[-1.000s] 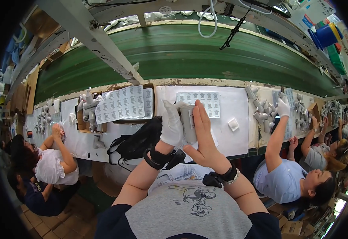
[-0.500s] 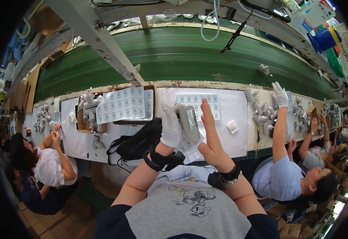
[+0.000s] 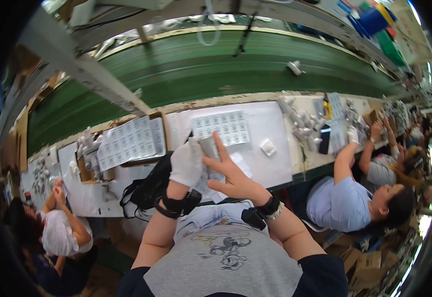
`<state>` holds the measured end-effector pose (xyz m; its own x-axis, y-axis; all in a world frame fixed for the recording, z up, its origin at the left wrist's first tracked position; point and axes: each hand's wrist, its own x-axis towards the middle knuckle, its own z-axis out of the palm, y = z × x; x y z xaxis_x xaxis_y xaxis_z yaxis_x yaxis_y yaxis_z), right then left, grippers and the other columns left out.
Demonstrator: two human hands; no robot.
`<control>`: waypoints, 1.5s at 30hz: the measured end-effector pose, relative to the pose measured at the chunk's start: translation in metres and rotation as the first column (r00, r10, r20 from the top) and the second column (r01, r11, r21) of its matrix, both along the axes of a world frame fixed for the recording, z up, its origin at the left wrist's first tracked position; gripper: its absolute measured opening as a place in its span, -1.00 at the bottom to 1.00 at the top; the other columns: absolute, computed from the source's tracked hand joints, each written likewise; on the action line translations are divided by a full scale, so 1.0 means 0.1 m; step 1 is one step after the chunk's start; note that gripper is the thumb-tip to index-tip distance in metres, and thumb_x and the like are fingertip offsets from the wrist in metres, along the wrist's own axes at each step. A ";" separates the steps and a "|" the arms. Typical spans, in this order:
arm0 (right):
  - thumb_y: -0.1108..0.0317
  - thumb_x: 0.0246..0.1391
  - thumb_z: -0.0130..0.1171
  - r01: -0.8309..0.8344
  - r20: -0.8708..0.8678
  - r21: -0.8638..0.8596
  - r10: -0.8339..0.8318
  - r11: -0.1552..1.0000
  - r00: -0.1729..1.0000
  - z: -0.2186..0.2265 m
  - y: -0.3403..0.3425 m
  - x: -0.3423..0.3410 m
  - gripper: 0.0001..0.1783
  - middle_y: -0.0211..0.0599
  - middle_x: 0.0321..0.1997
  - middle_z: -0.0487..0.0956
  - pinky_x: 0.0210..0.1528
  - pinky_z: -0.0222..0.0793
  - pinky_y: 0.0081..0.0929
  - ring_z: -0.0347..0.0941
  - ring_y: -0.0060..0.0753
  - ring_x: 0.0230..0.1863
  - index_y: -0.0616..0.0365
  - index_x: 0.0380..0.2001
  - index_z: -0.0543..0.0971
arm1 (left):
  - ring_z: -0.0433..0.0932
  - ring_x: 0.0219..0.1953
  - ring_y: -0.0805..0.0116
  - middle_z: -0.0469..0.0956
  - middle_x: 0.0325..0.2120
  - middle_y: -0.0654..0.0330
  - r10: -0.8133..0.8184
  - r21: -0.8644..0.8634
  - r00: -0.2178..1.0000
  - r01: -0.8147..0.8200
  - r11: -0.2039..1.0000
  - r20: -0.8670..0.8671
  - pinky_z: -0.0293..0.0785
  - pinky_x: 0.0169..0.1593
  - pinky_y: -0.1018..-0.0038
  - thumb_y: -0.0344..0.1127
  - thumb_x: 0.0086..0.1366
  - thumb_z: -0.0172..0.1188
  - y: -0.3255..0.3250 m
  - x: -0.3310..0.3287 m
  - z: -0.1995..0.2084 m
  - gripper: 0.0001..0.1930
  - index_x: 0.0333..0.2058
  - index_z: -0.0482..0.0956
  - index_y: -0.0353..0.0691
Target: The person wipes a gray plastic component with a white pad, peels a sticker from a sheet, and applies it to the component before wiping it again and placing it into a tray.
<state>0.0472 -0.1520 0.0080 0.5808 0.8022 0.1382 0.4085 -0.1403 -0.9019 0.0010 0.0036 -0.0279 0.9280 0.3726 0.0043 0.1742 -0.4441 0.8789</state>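
Observation:
My left hand (image 3: 186,163), in a white glove, is closed round a grey plastic body (image 3: 207,145), mostly covered by my hands. My bare right hand (image 3: 238,180) lies against its right side, fingers stretched and thumb apart. Just beyond both hands is a sheet of printed labels (image 3: 228,127) on the white table covering. Pale sheet pieces (image 3: 240,165) lie beneath and beside my hands. To their right rests a small white square object (image 3: 268,147).
At left, label sheets (image 3: 127,143) lie over a cardboard box, with a black bag (image 3: 144,190) nearer me. A green conveyor belt (image 3: 176,74) runs behind the table, below a metal post (image 3: 92,74). Co-workers (image 3: 337,198) sit on both sides, beside grey parts (image 3: 302,121).
My right hand has moved left onto the grey body, and its fingers have spread. The view has shifted and tilted. The right-hand co-worker's gloved hand has come down from near the belt.

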 end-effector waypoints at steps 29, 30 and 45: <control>0.41 -0.03 0.11 0.520 -0.638 0.029 -0.385 0.854 0.667 0.09 -0.40 0.38 -0.80 -0.37 -0.54 0.41 -0.64 0.18 -0.78 0.26 -0.73 -0.63 0.14 -0.33 0.34 | 0.46 -0.44 0.53 0.51 -0.50 0.21 -0.478 -0.805 0.847 0.444 0.393 0.234 0.39 -0.37 0.61 0.28 0.12 -0.04 0.04 -0.09 0.51 -0.32 -0.36 0.50 -0.39; 0.44 -0.03 0.08 0.427 -0.656 0.156 -0.230 0.891 0.719 0.24 -0.35 0.30 -0.81 -0.31 -0.47 0.41 -0.62 0.20 -0.78 0.27 -0.72 -0.62 0.15 -0.32 0.34 | 0.46 -0.44 0.53 0.51 -0.50 0.21 -0.478 -0.806 0.847 0.442 0.393 0.232 0.39 -0.37 0.61 0.28 0.12 -0.04 0.03 -0.10 0.51 -0.32 -0.36 0.50 -0.39; 0.55 -0.07 0.14 0.142 -0.735 0.291 0.127 0.946 0.666 0.59 -0.09 0.10 -0.89 -0.33 -0.40 0.47 -0.54 0.34 -0.74 0.41 -0.67 -0.53 0.25 -0.41 0.44 | 0.40 -0.57 0.59 0.49 -0.65 0.23 -0.401 -0.673 0.916 0.280 0.684 -0.027 0.34 -0.48 0.60 0.06 -0.03 0.23 0.06 -0.20 0.81 -0.49 -0.47 0.52 -0.42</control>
<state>0.0574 -0.1606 0.0671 0.6017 0.7913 -0.1088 -0.4089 0.1881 -0.8930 -0.0188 0.0101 0.0534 0.9554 -0.1147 -0.2723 0.2884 0.1618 0.9437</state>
